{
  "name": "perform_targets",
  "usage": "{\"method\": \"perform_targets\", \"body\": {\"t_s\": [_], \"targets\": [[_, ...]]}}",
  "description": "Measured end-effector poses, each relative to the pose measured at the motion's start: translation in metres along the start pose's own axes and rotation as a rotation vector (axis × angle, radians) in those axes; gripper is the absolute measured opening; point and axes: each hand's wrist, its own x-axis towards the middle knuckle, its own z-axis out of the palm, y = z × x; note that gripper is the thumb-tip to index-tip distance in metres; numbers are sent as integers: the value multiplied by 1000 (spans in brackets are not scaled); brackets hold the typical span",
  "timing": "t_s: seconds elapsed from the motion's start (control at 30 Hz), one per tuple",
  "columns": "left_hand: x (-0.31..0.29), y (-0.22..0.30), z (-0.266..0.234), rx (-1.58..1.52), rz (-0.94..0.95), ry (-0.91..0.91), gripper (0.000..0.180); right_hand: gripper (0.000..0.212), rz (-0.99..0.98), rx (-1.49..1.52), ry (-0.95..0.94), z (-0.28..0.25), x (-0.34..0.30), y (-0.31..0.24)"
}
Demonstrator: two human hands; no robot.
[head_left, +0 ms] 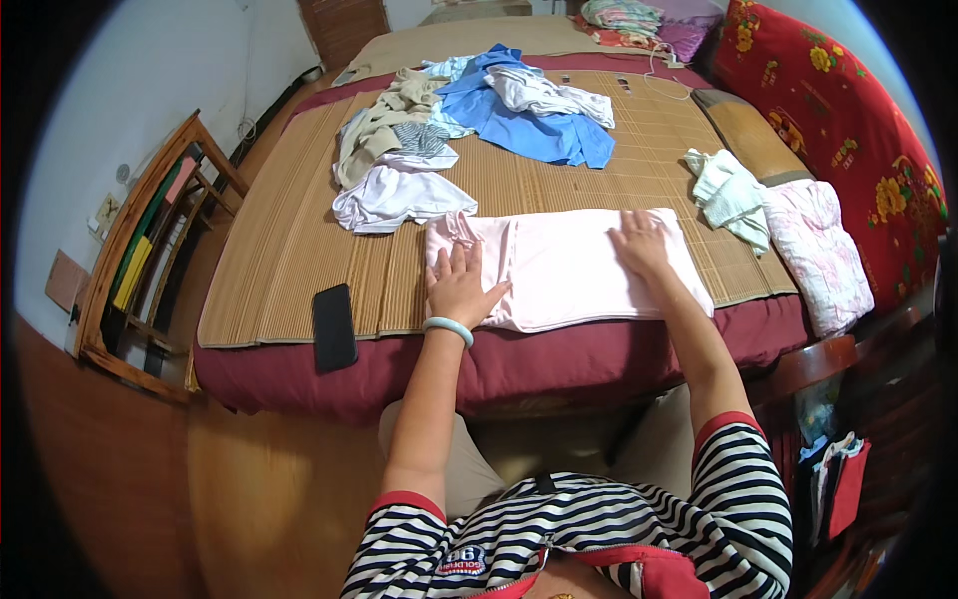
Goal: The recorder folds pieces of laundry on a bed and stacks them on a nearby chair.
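Observation:
A pale pink garment (564, 270), folded into a long flat shape, lies along the near edge of the bed. My left hand (459, 284) rests on its left part with the fingers spread, below a gathered bit of cloth. A light bangle circles that wrist. Flat on the garment's right part is my right hand (640, 243), fingers stretched out and pointing away from me. Neither hand grips anything. What kind of garment it is cannot be told from its folded shape.
Beyond it lies a heap of loose clothes, with a blue garment (534, 122), a khaki one (384, 125) and a white one (399, 196). To the right are a pale green cloth (728, 190) and folded floral fabric (816, 250). A black phone (334, 327) lies left on the bamboo mat (269, 250).

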Motion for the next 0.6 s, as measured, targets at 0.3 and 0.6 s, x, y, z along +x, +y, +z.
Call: {"method": "perform_targets", "body": {"t_s": [0.3, 0.6], "targets": [[-2, -10, 2, 48, -37, -40, 94, 73, 170, -71, 110, -7, -19, 27], [0, -4, 0, 13, -31, -26, 94, 68, -444, 85, -13, -9, -105, -71]]}}
